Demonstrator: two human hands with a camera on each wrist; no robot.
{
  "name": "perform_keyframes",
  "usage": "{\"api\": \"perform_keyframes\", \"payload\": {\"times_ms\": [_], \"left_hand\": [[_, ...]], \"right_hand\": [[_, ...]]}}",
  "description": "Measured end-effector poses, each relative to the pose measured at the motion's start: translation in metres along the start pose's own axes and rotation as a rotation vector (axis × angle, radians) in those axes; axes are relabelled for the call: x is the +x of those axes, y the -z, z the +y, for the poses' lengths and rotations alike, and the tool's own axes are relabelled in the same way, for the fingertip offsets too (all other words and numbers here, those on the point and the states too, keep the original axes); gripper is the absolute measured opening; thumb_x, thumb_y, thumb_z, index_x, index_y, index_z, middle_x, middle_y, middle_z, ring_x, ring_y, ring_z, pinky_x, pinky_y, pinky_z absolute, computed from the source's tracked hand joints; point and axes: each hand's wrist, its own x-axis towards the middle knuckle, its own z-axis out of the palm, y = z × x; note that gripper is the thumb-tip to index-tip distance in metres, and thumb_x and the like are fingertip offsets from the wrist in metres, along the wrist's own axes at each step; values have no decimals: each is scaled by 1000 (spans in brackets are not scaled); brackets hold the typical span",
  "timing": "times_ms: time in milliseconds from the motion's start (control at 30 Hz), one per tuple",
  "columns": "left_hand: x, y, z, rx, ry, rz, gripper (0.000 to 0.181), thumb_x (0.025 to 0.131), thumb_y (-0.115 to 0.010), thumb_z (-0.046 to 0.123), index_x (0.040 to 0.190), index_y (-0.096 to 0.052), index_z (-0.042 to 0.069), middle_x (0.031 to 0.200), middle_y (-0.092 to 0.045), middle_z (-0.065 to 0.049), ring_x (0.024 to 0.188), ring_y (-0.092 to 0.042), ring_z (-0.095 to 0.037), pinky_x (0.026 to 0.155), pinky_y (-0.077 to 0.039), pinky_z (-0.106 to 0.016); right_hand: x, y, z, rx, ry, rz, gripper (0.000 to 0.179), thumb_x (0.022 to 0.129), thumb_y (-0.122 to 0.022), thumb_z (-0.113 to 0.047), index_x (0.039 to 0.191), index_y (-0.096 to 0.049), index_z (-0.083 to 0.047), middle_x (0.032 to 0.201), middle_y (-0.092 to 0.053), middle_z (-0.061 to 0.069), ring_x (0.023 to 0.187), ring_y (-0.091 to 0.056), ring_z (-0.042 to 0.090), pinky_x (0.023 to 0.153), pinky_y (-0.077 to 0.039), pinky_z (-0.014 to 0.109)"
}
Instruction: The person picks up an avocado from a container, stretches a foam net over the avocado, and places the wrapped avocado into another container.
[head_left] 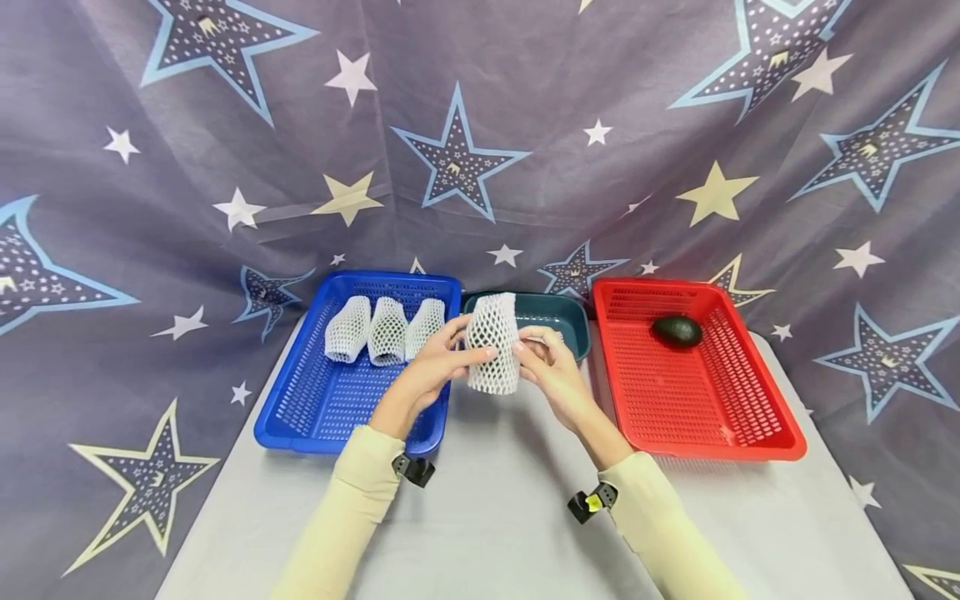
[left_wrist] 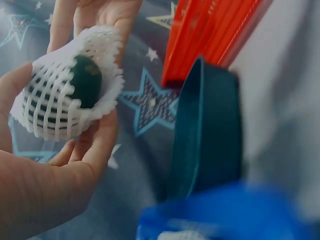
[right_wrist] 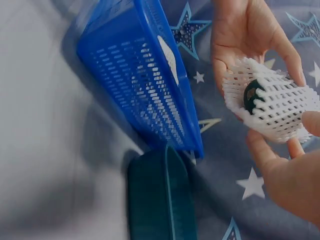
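A white foam net sleeve [head_left: 492, 346] is held up over the middle of the table, between both hands. Inside it sits a dark green avocado [left_wrist: 86, 82], whose end shows through the sleeve's opening in both wrist views. My left hand [head_left: 431, 367] grips the sleeved avocado from the left, thumb across the front of the net. From the other side my right hand [head_left: 557, 377] holds it with curled fingers and thumb. Another avocado [head_left: 677, 331], bare, lies in the red basket [head_left: 660, 408] on the right.
At the left stands a blue basket [head_left: 330, 417] with three white net sleeves [head_left: 387, 331] side by side at its back; their contents are hard to make out. A dark green tray [head_left: 573, 312] sits behind the hands, between the baskets. A star-patterned curtain [head_left: 285, 183] hangs behind.
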Motion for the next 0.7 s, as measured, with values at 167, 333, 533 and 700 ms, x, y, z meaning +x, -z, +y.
{"api": "perform_keyframes", "payload": {"times_ms": [167,333,533,700], "left_hand": [[-7,27,16,103,-2,26,69,86,-79,18,148,-48,13,133,-60,-14,108,-65,-22,88,-58,-34],[-14,58,26,225,44,119,81,85,-80,23,153,-37,15,128,-53,-13,106,-57,-23,88,-52,-34],[-17,87,30,315,130,209,92,83,-82,24,157,-28,14,127,-44,-12,107,-53,-24,89,-48,-35],[-18,109,28,432,175,285,91,82,-82,23,155,-30,6,131,-52,-18,107,-56,-26,88,-51,-35]], "right_hand": [[11,-19,-1,-71,-9,-56,38,103,-58,-10,140,-54,0,133,-60,24,117,-62,19,103,-54,43],[16,-43,8,-149,-106,-29,41,101,-62,-8,140,-55,1,131,-63,28,122,-62,37,102,-54,47],[17,-68,33,-211,-198,-21,47,97,-63,-3,140,-51,11,120,-67,31,112,-67,39,94,-59,44],[19,-82,48,-218,-261,-71,55,95,-66,-3,140,-44,19,112,-69,35,94,-74,38,87,-61,46]]}}
